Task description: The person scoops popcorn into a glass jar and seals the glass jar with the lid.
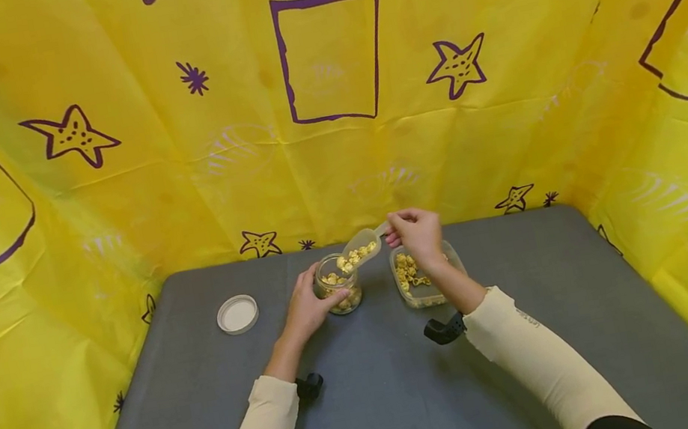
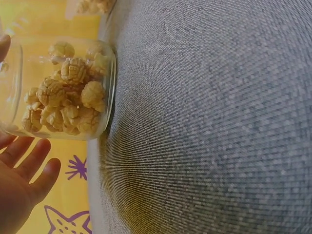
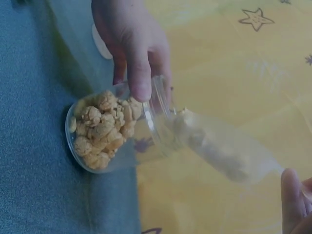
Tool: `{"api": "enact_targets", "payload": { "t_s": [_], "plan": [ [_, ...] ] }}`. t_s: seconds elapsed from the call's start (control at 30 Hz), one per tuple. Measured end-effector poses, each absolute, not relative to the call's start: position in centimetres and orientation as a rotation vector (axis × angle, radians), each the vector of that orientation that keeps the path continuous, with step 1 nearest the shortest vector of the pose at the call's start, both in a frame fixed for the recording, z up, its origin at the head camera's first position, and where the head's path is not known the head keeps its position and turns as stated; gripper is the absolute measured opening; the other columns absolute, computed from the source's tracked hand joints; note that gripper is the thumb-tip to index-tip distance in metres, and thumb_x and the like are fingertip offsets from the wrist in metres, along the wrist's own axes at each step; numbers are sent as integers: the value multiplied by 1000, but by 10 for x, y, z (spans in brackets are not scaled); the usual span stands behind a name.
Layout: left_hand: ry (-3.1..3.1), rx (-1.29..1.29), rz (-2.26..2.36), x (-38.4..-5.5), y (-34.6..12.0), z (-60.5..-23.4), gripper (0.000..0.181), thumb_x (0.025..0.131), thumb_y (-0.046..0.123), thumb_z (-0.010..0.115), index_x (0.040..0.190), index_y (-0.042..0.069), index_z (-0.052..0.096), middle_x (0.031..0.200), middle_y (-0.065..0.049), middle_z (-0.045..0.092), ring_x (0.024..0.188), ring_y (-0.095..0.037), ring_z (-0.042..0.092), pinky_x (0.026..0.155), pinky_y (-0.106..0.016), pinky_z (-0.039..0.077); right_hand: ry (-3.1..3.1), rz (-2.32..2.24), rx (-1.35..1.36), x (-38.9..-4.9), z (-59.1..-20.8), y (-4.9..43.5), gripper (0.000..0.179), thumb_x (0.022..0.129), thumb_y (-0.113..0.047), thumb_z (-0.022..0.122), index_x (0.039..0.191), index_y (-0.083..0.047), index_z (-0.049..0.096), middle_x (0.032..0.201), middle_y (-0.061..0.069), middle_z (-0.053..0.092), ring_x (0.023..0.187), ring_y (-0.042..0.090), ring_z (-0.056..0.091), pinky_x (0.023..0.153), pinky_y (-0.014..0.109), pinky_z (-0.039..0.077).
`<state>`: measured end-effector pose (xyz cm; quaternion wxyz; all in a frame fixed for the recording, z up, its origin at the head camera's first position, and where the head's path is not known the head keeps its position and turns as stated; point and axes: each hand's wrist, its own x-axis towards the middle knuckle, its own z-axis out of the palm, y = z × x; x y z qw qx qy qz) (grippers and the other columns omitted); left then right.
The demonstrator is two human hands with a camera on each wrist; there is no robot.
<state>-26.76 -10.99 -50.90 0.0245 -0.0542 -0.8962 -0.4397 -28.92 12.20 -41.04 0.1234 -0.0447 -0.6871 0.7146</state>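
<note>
My left hand (image 1: 305, 310) holds a clear glass jar (image 1: 348, 305) upright on the table, thumb on the near side. Caramel popcorn (image 2: 68, 97) fills the lower part of the jar. With thumb and fingertips, my right hand (image 1: 419, 238) pinches the handle of a translucent plastic scoop (image 1: 365, 241). The scoop tilts down to the left, its lip over the jar's open mouth, and popcorn (image 1: 351, 259) lies in its bowl. Below the right hand stands a clear plastic container (image 1: 425, 302) with more popcorn inside, partly hidden by the wrist.
A white round lid (image 1: 238, 314) lies on the grey table (image 1: 376, 406), left of the jar. Yellow cloth (image 1: 352, 183) with purple drawings rises behind the table and at both sides. Dark wrist cameras (image 1: 445, 329) jut from both forearms.
</note>
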Motion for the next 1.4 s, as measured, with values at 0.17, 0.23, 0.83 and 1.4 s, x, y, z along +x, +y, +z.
{"api": "enact_targets", "payload": {
  "t_s": [0.17, 0.23, 0.83, 1.4],
  "plan": [
    [-2764, -163, -1373, -267, -110, -510, 91, 75, 47, 81, 147, 8, 40, 142, -18, 46, 132, -36, 46, 110, -55, 35, -1998, 2092, -116, -290, -410, 120, 22, 91, -6, 65, 97, 16, 66, 57, -6, 64, 44, 8, 62, 46, 24, 53],
    [-2764, -156, -1380, -267, -110, -510, 91, 75, 46, 81, 147, 8, 40, 142, -17, 46, 132, -36, 46, 111, -55, 35, -1993, 2097, -111, -290, -409, 119, 22, 91, -5, 65, 97, 16, 66, 57, -5, 64, 44, 8, 61, 45, 24, 53],
    [-2759, -157, -1395, -268, -110, -508, 90, 75, 44, 82, 146, 8, 41, 140, -19, 47, 130, -37, 47, 110, -55, 36, -2204, 1784, 172, -287, -405, 102, 22, 92, -13, 66, 92, 8, 72, 73, 28, 68, 46, 7, 60, 47, 25, 54],
    [-2764, -168, -1402, -268, -111, -508, 89, 75, 45, 82, 146, 11, 41, 141, -17, 47, 132, -35, 46, 110, -56, 35, -2060, 2079, -80, -293, -410, 125, 24, 93, -10, 66, 101, 12, 68, 71, 15, 70, 48, 10, 64, 53, 33, 58]
  ]
}}
